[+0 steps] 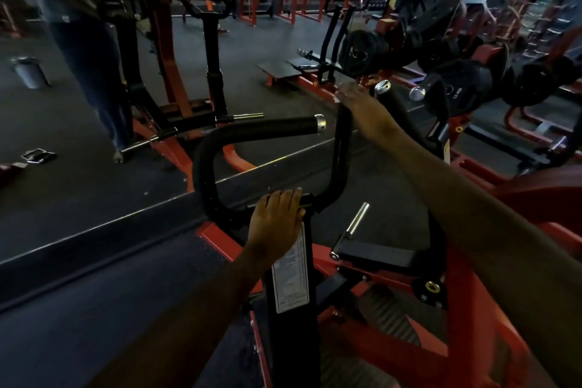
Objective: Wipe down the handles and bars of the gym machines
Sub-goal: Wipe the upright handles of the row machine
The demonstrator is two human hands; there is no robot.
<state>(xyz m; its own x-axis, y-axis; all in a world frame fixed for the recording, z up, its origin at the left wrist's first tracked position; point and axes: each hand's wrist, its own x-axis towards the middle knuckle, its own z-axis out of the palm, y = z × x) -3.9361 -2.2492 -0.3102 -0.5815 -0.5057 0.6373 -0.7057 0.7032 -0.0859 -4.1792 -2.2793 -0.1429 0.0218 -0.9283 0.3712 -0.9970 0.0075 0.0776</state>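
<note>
Nearest, the person's left hand [277, 217] rests flat with straight fingers on the black metal post with a white label [291, 274], holding nothing. Just past it, the black curved handlebar with silver end caps [271, 131] rises in a U shape. Its left grip lies sideways, its cap pointing right. The right hand [367, 110] is nearer the upright right arm of the bar, up and forward. It looks blurry, so I cannot tell if it holds a cloth.
</note>
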